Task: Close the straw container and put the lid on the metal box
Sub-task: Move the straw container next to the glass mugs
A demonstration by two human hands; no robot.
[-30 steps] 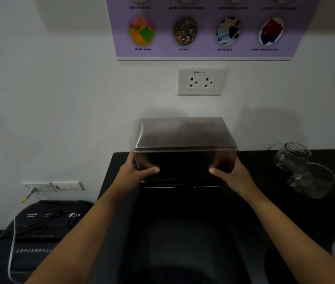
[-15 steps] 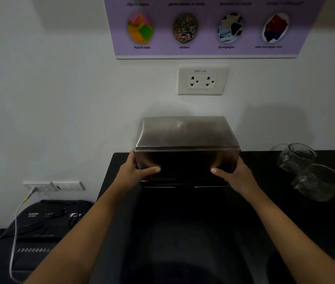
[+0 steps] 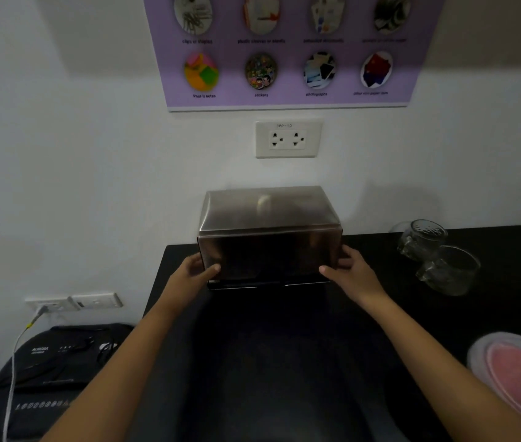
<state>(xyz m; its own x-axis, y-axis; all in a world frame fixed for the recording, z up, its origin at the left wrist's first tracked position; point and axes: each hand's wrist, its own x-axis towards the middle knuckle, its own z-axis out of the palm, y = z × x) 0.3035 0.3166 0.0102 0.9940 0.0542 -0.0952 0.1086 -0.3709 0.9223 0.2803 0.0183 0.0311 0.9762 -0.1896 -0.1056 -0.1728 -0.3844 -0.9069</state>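
Observation:
A shiny metal box lid (image 3: pixel 268 231) covers the metal box at the back of the black counter (image 3: pixel 284 346), against the wall. A dark base edge (image 3: pixel 268 283) of the box shows just under the lid's front. My left hand (image 3: pixel 194 274) grips the lid's lower left corner, thumb on the front face. My right hand (image 3: pixel 351 274) grips the lower right corner the same way. The straw container is not clearly identifiable; a round clear container with pink contents (image 3: pixel 520 378) sits at the right edge.
Two clear glass cups (image 3: pixel 437 253) lie tipped at the back right of the counter. A wall socket (image 3: pixel 287 139) and a purple poster (image 3: pixel 284 49) are above the box. A black paper shredder (image 3: pixel 45 378) with a white cable stands lower left, beside the counter.
Both hands keep the same grip on the lid, which stays over the box. The view has tilted, bringing the pink-filled container into sight at right.

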